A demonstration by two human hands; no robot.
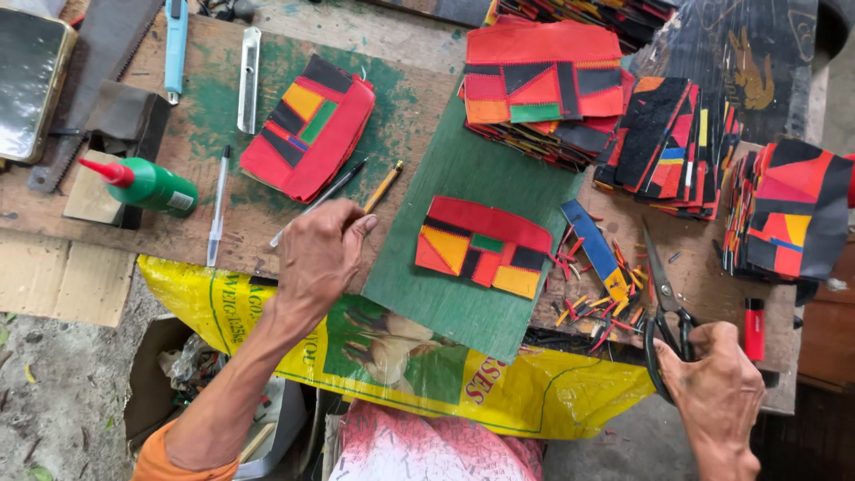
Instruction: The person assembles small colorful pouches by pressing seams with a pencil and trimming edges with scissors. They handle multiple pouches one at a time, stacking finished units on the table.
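Note:
My left hand (319,254) rests near the table's front edge, its fingers closing on a dark pen (331,190) beside a yellow pencil (384,186). My right hand (717,392) grips the handles of black scissors (663,303), whose blades point away over coloured offcuts (606,303). Between my hands a red, yellow, green and black patchwork piece (483,245) lies on a green mat (463,240).
Stacks of patchwork pieces (543,85) fill the back right. Another folded piece (310,127) lies at back left, near a green glue bottle (147,184), a white pen (216,209), a utility knife (248,78) and a saw (93,80). A red lighter (754,328) lies right.

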